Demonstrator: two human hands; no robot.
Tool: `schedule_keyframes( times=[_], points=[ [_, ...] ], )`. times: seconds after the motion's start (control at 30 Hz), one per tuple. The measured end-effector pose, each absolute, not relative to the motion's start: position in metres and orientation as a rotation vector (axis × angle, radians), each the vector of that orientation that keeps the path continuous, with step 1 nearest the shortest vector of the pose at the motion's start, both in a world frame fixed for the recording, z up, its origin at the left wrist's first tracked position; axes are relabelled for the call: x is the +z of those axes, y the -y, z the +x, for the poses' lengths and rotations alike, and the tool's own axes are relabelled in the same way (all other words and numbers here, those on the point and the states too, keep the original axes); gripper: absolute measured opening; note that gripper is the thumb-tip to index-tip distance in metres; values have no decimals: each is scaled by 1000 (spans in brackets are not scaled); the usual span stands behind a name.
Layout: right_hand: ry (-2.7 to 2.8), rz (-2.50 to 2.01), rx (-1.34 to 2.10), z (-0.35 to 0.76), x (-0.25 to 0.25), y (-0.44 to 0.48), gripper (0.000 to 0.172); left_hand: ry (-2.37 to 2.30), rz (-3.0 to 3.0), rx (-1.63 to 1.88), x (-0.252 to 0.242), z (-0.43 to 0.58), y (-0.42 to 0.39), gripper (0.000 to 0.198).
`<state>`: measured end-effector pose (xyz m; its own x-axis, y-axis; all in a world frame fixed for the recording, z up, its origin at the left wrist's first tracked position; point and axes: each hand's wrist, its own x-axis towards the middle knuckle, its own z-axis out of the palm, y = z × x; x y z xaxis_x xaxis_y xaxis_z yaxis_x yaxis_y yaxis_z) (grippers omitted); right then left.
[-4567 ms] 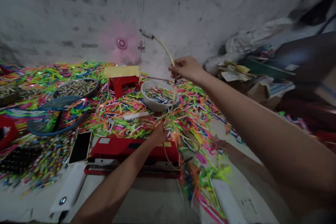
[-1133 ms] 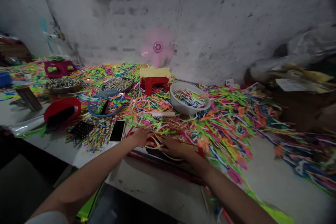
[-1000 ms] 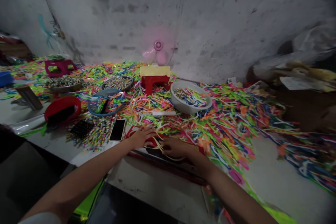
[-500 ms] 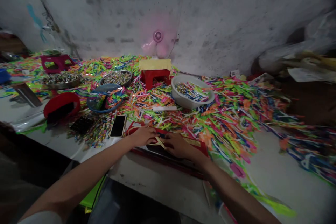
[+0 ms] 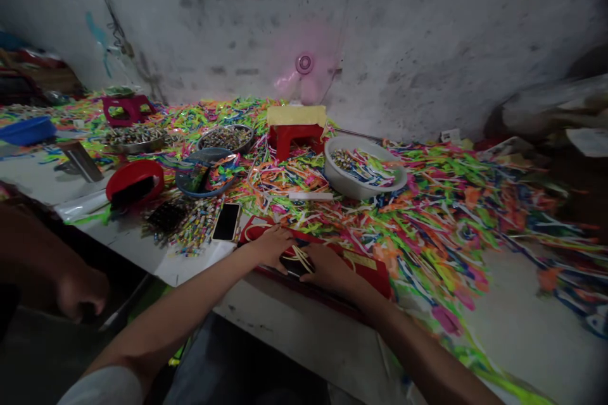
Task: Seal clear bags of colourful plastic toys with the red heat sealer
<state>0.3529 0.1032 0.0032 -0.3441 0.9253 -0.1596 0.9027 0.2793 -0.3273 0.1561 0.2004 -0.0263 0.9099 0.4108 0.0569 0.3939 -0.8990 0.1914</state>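
My left hand (image 5: 273, 245) lies on the upper edge of a flat red bag or box (image 5: 370, 272), its fingers spread and stretched toward the right. From the other side my right hand (image 5: 327, 269) rests on the same red thing, fingers extended, thumb low. Between both hands is a dark, shiny object (image 5: 293, 267), partly covered by my fingers; what it is cannot be made out. Cream cords (image 5: 300, 255) cross over it. A phone (image 5: 227, 222) with a dark screen lies left of the red thing.
Colourful strips (image 5: 432, 202) cover much of the table. Behind are a white bowl (image 5: 344, 182), a red stool (image 5: 284, 142) and a pink fan (image 5: 304, 63). Left stand a blue bowl (image 5: 190, 186) and a red bowl (image 5: 118, 180). Another person's hand (image 5: 80, 291) shows at lower left.
The view has swung left, shifting the scene rightward. More of another person's arm and hand shows at left. My hands stay at the red thing; the dark object between them shows more.
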Motion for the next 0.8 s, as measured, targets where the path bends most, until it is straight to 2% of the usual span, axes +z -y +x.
schedule_keyframes(
  times=[0.17, 0.43, 0.53, 0.63, 0.8],
  points=[
    [2505, -1856, 454, 349, 5, -112, 56, -509, 2957, 163, -17, 162, -205, 66],
    [2652, -1762, 767, 343, 21, -140, 36, -454, 3055, -82, 3, 168, -213, 52],
    [2640, -1693, 858, 345, 22, -142, 34, -372, 3013, -70, 3, 168, -218, 43],
    [2600, -1629, 924, 348, 18, -142, 33, -333, 3007, -12, -2, 166, -220, 43],
    [2548, -1630, 779, 349, -2, -139, 38, -586, 3113, 190, -11, 156, -185, 42]
  ],
)
